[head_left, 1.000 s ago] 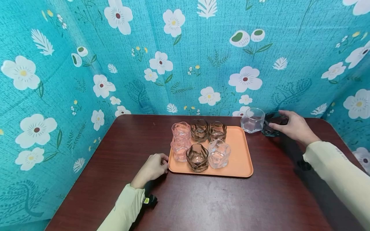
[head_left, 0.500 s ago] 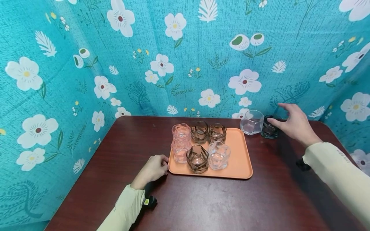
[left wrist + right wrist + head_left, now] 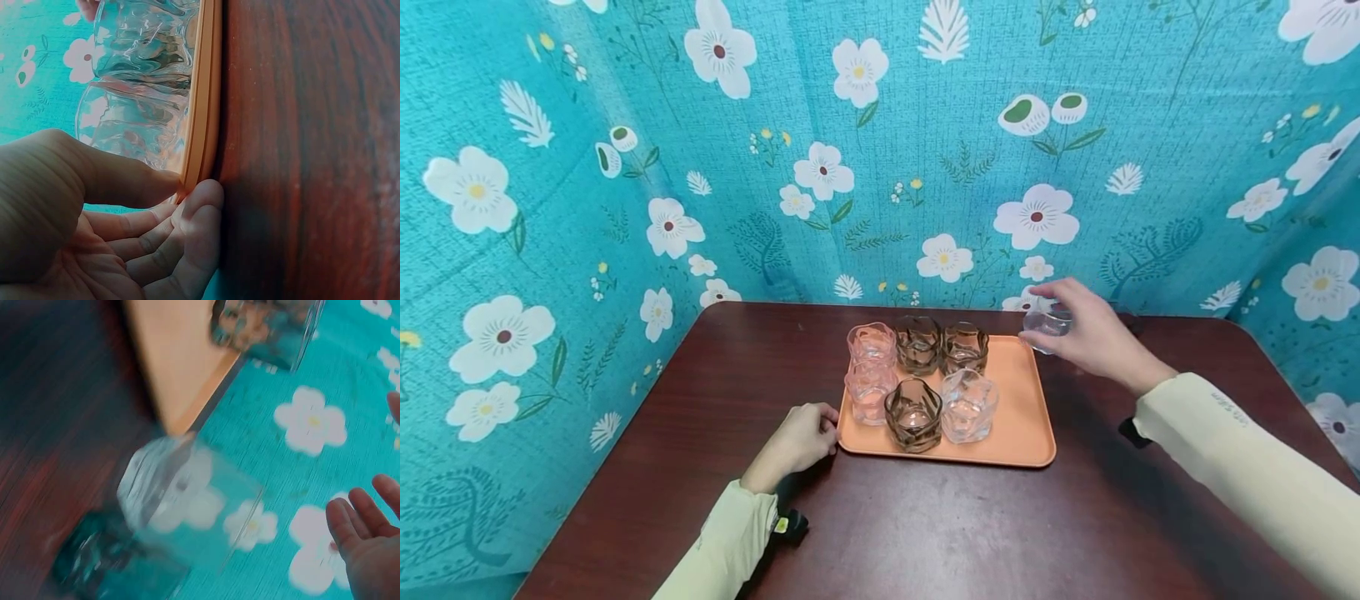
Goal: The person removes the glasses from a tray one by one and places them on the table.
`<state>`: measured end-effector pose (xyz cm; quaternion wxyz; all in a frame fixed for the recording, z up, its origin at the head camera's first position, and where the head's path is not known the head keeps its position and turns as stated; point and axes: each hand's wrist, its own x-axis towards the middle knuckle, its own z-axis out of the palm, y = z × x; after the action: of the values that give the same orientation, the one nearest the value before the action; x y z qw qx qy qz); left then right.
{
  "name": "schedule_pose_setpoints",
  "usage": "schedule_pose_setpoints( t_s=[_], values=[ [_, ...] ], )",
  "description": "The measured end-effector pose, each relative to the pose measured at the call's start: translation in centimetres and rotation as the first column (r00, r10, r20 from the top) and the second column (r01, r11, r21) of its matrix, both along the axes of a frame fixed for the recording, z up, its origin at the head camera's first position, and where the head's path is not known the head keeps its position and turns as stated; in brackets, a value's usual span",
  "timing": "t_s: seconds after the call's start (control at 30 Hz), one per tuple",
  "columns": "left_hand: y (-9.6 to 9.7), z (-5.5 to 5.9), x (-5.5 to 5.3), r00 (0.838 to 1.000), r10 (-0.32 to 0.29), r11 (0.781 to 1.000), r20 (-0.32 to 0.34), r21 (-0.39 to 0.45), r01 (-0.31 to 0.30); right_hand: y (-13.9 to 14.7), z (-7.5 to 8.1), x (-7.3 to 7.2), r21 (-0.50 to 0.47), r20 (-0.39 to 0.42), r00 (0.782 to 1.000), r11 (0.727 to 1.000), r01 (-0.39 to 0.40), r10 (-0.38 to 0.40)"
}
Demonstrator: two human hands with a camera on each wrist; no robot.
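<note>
Right hand point(image 3: 1093, 337) over the desk's far right part, just off the tray's far right corner, fingers spread above and around a clear glass point(image 3: 1047, 322) without visibly closing on it; in the blurred right wrist view, clear glass point(image 3: 187, 512) apart from the straight fingers point(image 3: 359, 519), so no grip to be seen there. Close behind it in that view, a dark glass point(image 3: 106, 569), almost wholly hidden by the hand in the head view. Left hand point(image 3: 797, 437) at the orange tray's point(image 3: 1026, 421) near left corner, thumb on top of the rim and curled fingers point(image 3: 200, 206) beneath it, pinching the tray edge point(image 3: 203, 100). On the tray, six glasses in two rows along its left half: far row with a pink glass point(image 3: 871, 342), a brown glass point(image 3: 917, 340) and a second brown glass point(image 3: 964, 345); near row with a second pink glass point(image 3: 868, 390), a third brown glass point(image 3: 913, 412) and a clear ribbed glass point(image 3: 967, 405). Right half of the tray bare orange. Tray sitting toward the far middle of the dark wooden desk point(image 3: 925, 533), long side running away from the person. Behind and around the desk, a turquoise flowered cloth point(image 3: 625, 167).
</note>
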<state>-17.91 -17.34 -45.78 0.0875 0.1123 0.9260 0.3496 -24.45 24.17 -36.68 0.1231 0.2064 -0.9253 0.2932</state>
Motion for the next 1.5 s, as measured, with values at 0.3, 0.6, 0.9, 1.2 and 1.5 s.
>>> schedule_pose_setpoints(
  t_s=[0.3, 0.6, 0.9, 1.2, 1.5],
  values=[
    [0.0, 0.2, 0.1, 1.000, -0.007, 1.000, -0.013, 0.002, 0.007, -4.4, -1.6, -1.3, 0.048, 0.113, 0.975, 0.980, -0.195, 0.189],
    [0.0, 0.1, 0.0, 1.000, -0.021, 1.000, -0.012, -0.002, 0.021, -6.8, -3.1, -2.5, 0.101, 0.239, 0.958, 0.978, -0.184, 0.155],
    [-0.1, 0.1, -0.1, 1.000, -0.023, 1.000, -0.002, -0.002, 0.023, -7.1, -3.9, -3.3, 0.106, 0.255, 0.953, 0.975, -0.197, 0.164],
    [-0.2, -0.1, -0.2, 1.000, -0.016, 1.000, 0.000, -0.004, 0.016, -7.2, -3.5, -3.6, 0.116, 0.264, 0.954, 0.977, -0.178, 0.142],
    [-0.3, -0.2, -0.2, 1.000, -0.021, 1.000, -0.013, -0.006, 0.020, -7.0, -3.2, -4.1, 0.137, 0.281, 0.950, 0.974, -0.180, 0.136]
  ],
)
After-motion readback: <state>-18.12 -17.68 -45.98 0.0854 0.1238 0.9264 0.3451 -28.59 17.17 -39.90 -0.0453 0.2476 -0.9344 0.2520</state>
